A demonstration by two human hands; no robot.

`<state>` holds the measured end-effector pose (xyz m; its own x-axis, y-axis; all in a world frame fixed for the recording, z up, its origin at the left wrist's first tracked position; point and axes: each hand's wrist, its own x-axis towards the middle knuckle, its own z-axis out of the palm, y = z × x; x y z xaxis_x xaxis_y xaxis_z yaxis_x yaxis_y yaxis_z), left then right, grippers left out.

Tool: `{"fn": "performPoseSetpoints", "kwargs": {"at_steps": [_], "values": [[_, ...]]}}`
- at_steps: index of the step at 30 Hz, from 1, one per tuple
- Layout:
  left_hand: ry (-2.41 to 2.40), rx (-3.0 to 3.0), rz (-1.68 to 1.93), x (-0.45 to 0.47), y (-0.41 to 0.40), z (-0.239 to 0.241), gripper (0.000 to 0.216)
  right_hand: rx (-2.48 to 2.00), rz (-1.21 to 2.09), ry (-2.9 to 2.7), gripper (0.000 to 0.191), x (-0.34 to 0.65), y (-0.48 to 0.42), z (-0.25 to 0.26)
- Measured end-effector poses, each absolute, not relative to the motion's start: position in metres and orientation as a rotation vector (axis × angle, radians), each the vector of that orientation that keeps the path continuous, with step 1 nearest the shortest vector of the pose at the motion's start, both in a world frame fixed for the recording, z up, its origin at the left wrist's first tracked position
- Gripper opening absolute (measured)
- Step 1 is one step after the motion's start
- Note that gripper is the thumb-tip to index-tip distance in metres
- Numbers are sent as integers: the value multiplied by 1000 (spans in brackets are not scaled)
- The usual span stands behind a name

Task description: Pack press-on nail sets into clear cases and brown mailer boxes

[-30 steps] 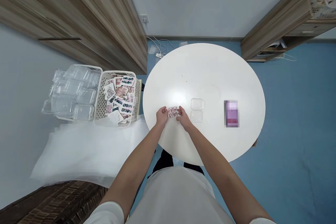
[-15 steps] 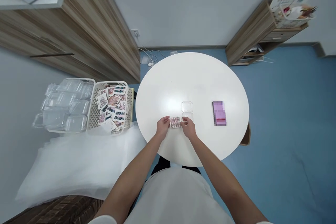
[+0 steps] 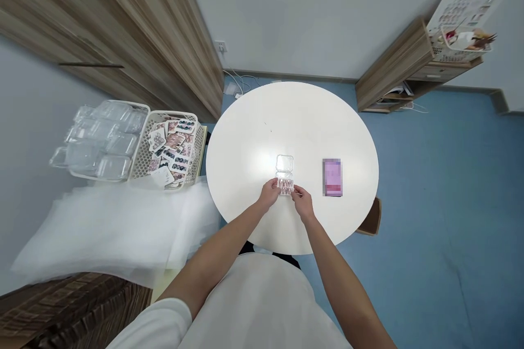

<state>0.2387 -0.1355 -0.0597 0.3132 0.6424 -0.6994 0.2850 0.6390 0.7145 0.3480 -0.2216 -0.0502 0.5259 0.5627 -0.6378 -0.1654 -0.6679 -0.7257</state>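
Note:
A small card of pink press-on nails (image 3: 285, 184) lies in the lower half of an open clear plastic case (image 3: 284, 164) on the round white table (image 3: 254, 136). My left hand (image 3: 269, 194) pinches the card's left end and my right hand (image 3: 302, 200) pinches its right end. The case's lid lies flat just beyond the card. Both hands sit near the table's front edge, fingers curled on the card.
A purple blurred flat object (image 3: 332, 176) lies on the table to the right. At the left, a white basket (image 3: 172, 152) holds several nail cards, beside a basket of clear plastic cases (image 3: 100, 139). White foam sheets (image 3: 114, 223) lie below them. Wooden cabinets stand at both back corners.
Both hands carried the nail card rightward across the table and set it over the open clear case. The camera view also shifted.

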Motion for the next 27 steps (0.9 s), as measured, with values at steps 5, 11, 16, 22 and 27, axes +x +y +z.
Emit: {"fn": "performPoseSetpoints", "kwargs": {"at_steps": [5,11,16,22,27], "values": [[1287,979,261,247,-127,-71,55,-2036,1201,-417,49,355,-213,-58],[1350,1036,284,251,-121,-81,53,-2187,1146,-725,45,356,-202,-68],[1308,1144,251,249,-121,-82,39,-2287,1142,-854,53,350,-202,-70],[1334,1237,208,243,-122,-83,50,-2298,1163,-936,62,350,-213,-73],[1382,1145,213,235,-126,-84,56,-2288,1132,-750,58,364,-216,-80]]}}
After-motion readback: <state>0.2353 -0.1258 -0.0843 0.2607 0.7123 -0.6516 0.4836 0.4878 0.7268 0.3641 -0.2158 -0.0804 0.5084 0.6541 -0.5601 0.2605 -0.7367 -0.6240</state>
